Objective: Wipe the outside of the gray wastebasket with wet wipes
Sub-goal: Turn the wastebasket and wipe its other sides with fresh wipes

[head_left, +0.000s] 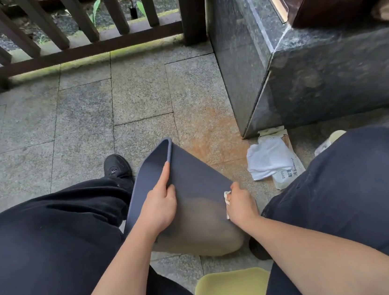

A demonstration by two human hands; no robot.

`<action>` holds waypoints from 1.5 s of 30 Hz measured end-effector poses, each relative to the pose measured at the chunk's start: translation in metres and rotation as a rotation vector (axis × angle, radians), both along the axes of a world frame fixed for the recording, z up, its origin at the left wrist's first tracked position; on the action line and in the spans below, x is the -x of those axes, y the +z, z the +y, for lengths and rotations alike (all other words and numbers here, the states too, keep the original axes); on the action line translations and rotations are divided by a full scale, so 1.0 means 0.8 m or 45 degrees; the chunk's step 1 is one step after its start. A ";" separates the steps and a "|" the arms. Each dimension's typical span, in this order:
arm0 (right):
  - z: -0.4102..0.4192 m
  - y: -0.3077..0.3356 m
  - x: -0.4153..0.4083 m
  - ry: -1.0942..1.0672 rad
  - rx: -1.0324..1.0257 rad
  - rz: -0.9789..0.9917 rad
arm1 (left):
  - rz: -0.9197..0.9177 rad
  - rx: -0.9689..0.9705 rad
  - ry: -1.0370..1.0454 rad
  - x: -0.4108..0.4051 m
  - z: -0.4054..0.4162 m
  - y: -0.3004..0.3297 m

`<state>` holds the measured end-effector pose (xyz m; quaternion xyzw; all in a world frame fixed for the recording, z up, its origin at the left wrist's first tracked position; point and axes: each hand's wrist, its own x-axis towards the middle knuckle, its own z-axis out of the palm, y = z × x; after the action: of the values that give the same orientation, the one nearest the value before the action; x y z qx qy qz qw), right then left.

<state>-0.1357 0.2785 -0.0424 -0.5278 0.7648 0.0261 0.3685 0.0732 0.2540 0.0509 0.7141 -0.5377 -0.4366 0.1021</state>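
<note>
Gray wastebasket [194, 191] lay tipped on floor; looked light, stiff, smooth plastic. Left hand [158, 207] steadied it, fingers [165, 175] straight toward rim. Right hand [240, 203] gripped wet wipe [226, 198] against its side.

Soft daylight from beyond railing [69, 37]; faint shadows; wide-angle edge distortion; slight blur.

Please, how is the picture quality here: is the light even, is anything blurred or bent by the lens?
Head view: soft daylight, no hard shadows or glare; the railing bends from wide-angle distortion; the wastebasket shows a paler, hazy lower part; the left hand and right hand look slightly soft; pack print is barely readable.
</note>
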 end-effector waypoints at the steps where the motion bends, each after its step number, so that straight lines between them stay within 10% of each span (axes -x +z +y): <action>1: 0.001 -0.005 0.003 -0.038 -0.038 0.017 | 0.005 -0.003 -0.011 0.000 0.000 0.002; 10: 0.001 0.021 -0.012 0.131 0.106 -0.051 | 0.024 0.021 0.032 0.002 -0.003 0.003; 18: -0.008 0.091 -0.075 0.407 0.638 -0.704 | 0.132 0.084 0.208 0.015 -0.005 -0.010; 28: 0.016 0.002 0.015 0.079 -0.021 0.074 | 0.034 0.048 0.140 0.006 -0.012 -0.004; 39: -0.005 0.104 -0.092 0.535 0.723 -0.573 | 0.012 0.073 0.284 0.010 -0.011 -0.010; 45: -0.010 0.040 -0.020 0.273 0.287 -0.049 | 0.011 0.061 0.483 -0.001 -0.011 -0.016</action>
<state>-0.1193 0.2708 -0.0103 -0.6448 0.6950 -0.0308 0.3167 0.0740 0.2454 0.0378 0.7980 -0.4033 -0.3997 0.2020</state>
